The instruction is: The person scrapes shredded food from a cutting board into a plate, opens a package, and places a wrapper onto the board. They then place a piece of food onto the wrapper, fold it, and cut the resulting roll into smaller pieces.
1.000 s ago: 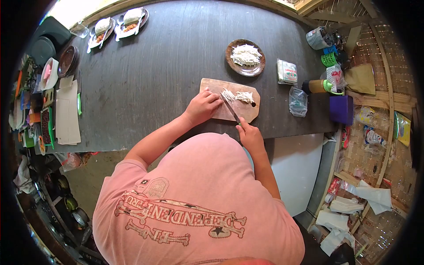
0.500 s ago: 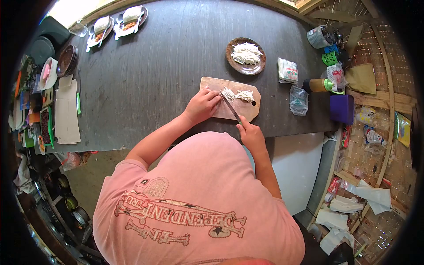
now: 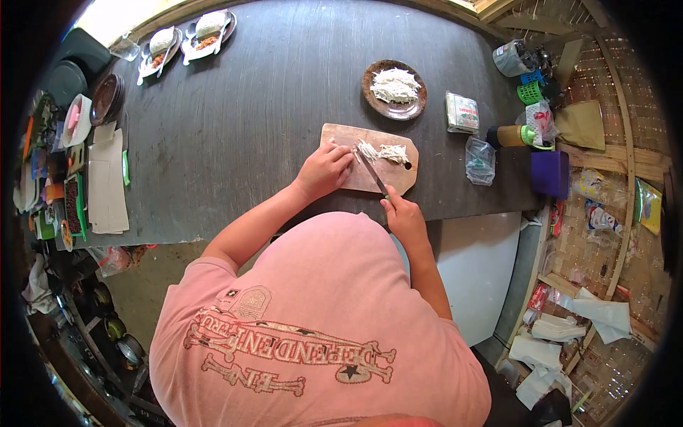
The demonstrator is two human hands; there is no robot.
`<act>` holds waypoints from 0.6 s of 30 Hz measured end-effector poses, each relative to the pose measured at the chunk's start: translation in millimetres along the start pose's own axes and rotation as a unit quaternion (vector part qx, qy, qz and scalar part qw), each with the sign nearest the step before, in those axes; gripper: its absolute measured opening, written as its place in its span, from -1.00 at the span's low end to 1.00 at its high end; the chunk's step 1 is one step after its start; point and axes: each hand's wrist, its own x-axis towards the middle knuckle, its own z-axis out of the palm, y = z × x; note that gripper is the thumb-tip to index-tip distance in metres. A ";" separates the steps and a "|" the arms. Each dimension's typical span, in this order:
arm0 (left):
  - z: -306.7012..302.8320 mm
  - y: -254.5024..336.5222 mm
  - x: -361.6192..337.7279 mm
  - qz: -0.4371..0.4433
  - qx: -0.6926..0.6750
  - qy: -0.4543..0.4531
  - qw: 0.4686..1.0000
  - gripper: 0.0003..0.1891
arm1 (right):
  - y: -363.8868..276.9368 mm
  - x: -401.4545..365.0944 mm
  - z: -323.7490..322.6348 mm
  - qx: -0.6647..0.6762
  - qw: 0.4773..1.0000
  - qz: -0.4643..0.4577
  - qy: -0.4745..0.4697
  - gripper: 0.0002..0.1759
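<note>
A wooden cutting board (image 3: 403,179) lies near the table's front edge. Thin white food strips (image 3: 393,154) sit in small heaps on its right half. My right hand (image 3: 404,215) grips a knife (image 3: 371,173) by the handle, and the blade slants up and left across the board beside the strips. On the board's left part, my left hand (image 3: 324,171) is closed, its fingertips curled close to the knife tip. A bit of white food shows at those fingertips, but most of what they hold is hidden. Beyond the board stands a brown plate (image 3: 371,97) heaped with more white strips.
Two plates of rice, one of them a rice plate (image 3: 206,51) with cutlery, stand at the far left. To the right are a square packet (image 3: 462,112), a clear plastic bag (image 3: 480,162), a green-capped bottle (image 3: 509,136) and a purple box (image 3: 550,175). Cardboard (image 3: 107,185) lies left.
The view has shifted very slightly. Both hands and the knife stay in nearly the same place on the board.
</note>
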 end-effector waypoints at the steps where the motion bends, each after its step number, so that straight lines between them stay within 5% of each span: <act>1: -0.1 0.0 -0.3 0.000 0.000 0.000 1.000 -0.63 | 0.2 0.0 0.2 -0.001 1.000 -0.001 -0.002 -0.53; 18: -1.9 1.4 1.0 -0.004 -0.008 0.005 1.000 -0.63 | 4.7 0.9 7.2 -0.019 1.000 -0.008 -0.013 -0.52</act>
